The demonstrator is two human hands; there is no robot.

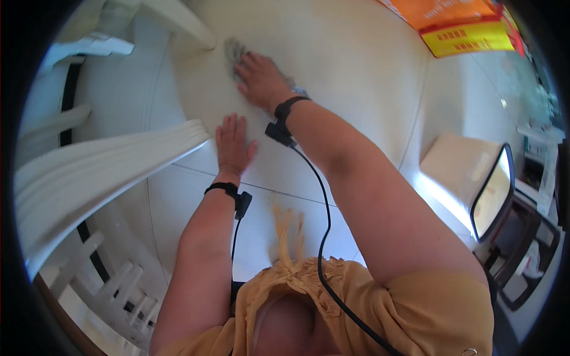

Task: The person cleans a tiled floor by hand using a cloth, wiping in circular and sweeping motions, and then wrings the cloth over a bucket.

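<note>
My right hand (261, 80) reaches across to the upper middle, over a crumpled grey cloth (235, 50) pressed against the pale tiled floor (356, 77). Its fingers bend over the cloth, part of which sticks out past the fingertips; another bit shows by the wrist. My left hand (233, 145) rests flat below and to the left, fingers stretched out and nothing in it. Each wrist wears a black strap with a small device and a cable.
White ribbed furniture (113, 172) curves in from the left, close to my left hand. A pale furniture leg (184, 24) stands beyond the cloth. At the upper right is an orange and yellow package (469, 38). A dark-framed mirror-like panel (494, 193) stands at the right.
</note>
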